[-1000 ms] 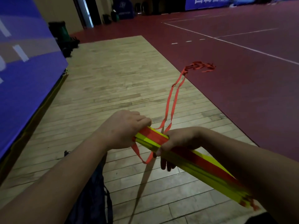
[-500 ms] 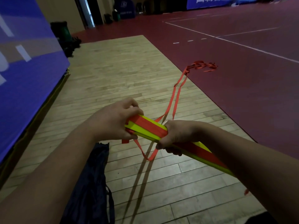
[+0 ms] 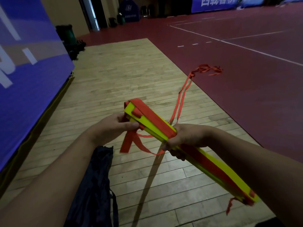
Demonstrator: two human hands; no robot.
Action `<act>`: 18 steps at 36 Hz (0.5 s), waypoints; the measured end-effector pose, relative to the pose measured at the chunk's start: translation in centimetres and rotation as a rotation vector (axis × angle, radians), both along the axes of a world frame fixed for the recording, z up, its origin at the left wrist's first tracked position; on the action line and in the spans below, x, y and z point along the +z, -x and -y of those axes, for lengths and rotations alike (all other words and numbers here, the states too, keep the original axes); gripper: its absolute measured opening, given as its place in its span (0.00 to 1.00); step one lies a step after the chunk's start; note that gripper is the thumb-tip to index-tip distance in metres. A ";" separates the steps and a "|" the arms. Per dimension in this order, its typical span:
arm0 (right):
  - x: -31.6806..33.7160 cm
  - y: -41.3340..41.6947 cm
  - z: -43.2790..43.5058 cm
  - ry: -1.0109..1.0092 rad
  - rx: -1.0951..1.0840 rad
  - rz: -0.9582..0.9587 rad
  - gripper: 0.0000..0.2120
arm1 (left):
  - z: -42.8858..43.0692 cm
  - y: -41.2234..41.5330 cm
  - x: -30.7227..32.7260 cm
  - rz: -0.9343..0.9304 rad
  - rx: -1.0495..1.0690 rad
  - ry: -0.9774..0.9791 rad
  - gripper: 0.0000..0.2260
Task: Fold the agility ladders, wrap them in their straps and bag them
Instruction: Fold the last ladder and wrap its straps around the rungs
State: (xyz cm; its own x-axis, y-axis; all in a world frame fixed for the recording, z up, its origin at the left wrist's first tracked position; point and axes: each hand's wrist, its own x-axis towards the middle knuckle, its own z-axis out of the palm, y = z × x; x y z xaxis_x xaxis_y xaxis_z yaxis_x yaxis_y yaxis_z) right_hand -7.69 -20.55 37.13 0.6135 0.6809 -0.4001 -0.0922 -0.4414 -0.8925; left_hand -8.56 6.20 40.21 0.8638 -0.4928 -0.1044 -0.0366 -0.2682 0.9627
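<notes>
Both hands grip a folded agility ladder above the wooden floor (image 3: 124, 76). At the far left a blue banner (image 3: 24, 76) stands along that floor's left edge. A dark blue bag (image 3: 96, 177) lies crumpled on the boards towards the near edge, below the left forearm.

The left hand (image 3: 113, 128) has thumb and fingers pressed together on the orange strap (image 3: 154, 117), just beneath the far end of the ladder bundle (image 3: 148, 122), and a loop of strap hangs below the hand. The bundle is a stack of yellow rungs held in the air, slanting from that far end down to the near right. The strap lies along its top face and folds over the far end.

The right hand (image 3: 186, 137) is wrapped around the bundle at its middle, fingers curled underneath. From there two lengths of strap rise and run off to the right, ending in a loose tangle (image 3: 206, 69) on the red court (image 3: 246, 104), just past the wooden floor's right edge.
</notes>
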 end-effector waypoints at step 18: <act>-1.9 0.0 -2.7 0.136 -0.323 0.311 0.12 | 5.0 0.5 -1.4 -0.192 0.265 0.197 0.28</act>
